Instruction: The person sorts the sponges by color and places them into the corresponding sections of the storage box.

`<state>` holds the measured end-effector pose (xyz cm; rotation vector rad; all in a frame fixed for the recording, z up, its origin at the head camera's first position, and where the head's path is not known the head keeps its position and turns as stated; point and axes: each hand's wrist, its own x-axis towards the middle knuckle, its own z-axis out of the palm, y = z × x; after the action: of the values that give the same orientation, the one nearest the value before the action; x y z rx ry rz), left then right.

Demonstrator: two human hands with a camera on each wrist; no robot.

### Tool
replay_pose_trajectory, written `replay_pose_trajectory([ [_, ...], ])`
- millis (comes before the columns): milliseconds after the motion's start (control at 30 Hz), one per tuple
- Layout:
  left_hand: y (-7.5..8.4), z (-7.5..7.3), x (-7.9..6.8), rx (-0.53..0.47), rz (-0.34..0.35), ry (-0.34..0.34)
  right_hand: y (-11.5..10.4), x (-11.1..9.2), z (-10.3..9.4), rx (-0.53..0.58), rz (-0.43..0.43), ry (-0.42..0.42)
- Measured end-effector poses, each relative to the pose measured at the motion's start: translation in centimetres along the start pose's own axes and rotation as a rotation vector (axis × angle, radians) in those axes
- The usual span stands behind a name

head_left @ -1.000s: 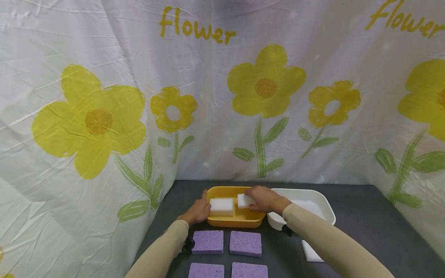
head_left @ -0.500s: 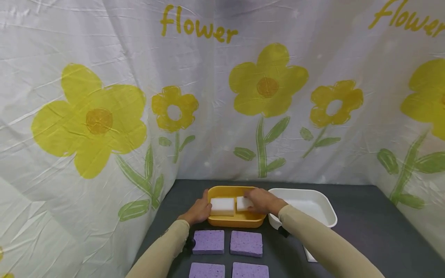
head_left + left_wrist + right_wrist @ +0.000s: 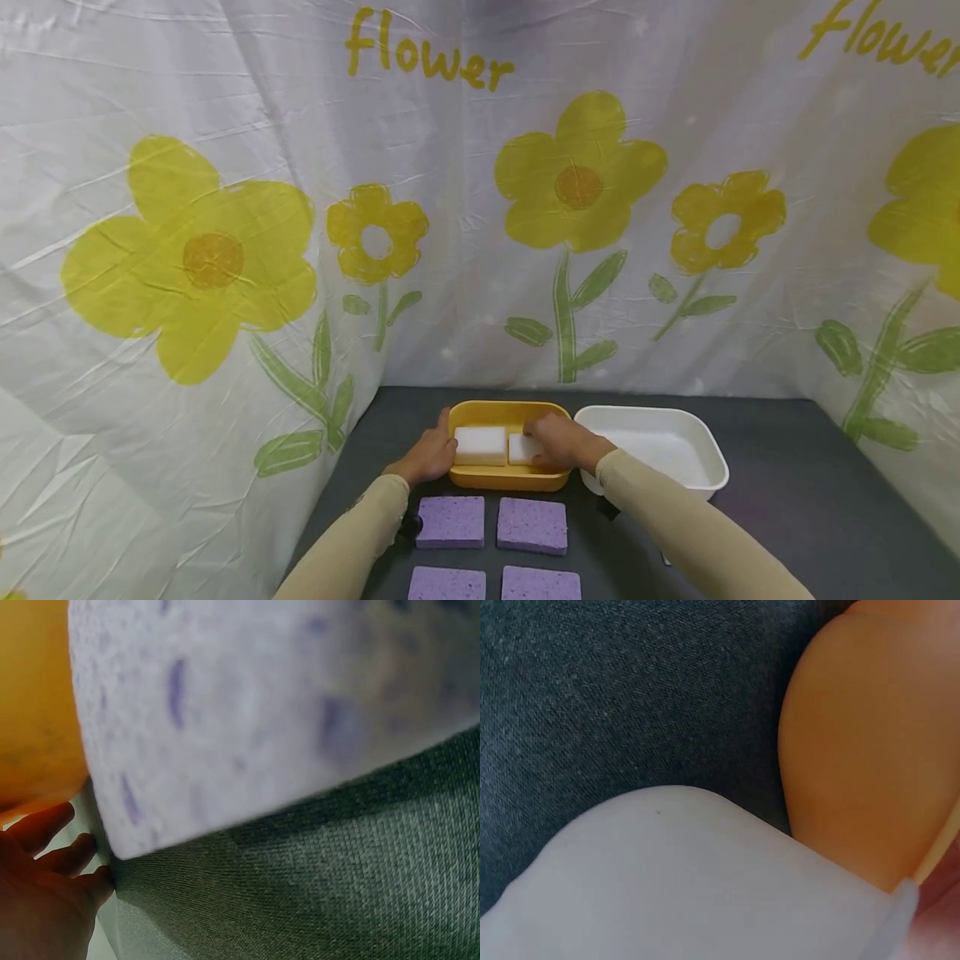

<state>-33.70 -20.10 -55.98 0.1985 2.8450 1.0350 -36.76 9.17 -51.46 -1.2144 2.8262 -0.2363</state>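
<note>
A yellow tray (image 3: 510,482) stands at the back of the dark table. My left hand (image 3: 429,454) holds its left end, thumb at the rim and fingers along the outer side. Within the tray, a white sponge block (image 3: 480,446) lies in the left half. My right hand (image 3: 566,442) grips a second white sponge (image 3: 521,450) low in the right half, covering its right part. In the left wrist view, a purple sponge (image 3: 225,712) fills the foreground, with my left fingers (image 3: 67,859) beside the yellow wall. The right wrist view mostly shows both trays' outer walls.
A white tray (image 3: 678,450) stands right of the yellow one, partly behind my right forearm. Several purple sponges (image 3: 452,522) lie in rows in front of the yellow tray. A flower-printed curtain (image 3: 465,333) hangs behind and at both sides of the table.
My right hand has lowered the second white sponge into the tray's right half, beside the first. My right forearm has shifted left, covering more of a white piece on the table. The left hand stays put.
</note>
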Motion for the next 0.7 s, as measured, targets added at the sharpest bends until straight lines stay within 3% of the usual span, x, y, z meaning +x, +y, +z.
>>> replay_pose_trajectory([
  [167, -0.1, -0.1, 0.0, -0.033, 0.017, -0.009, 0.1, 0.0, 0.3, -0.006, 0.019, -0.009],
  [333, -1.8, 0.3, 0.9, 0.036, 0.103, 0.013, 0.2, 0.0, 0.4, -0.012, 0.018, -0.008],
  [567, -0.6, -0.2, 0.2, -0.031, 0.052, -0.012, 0.3, 0.0, 0.4, -0.008, 0.032, -0.019],
  [700, -0.4, -0.2, 0.0, 0.012, 0.056, -0.004, 0.3, -0.2, 0.1, 0.018, 0.033, -0.021],
])
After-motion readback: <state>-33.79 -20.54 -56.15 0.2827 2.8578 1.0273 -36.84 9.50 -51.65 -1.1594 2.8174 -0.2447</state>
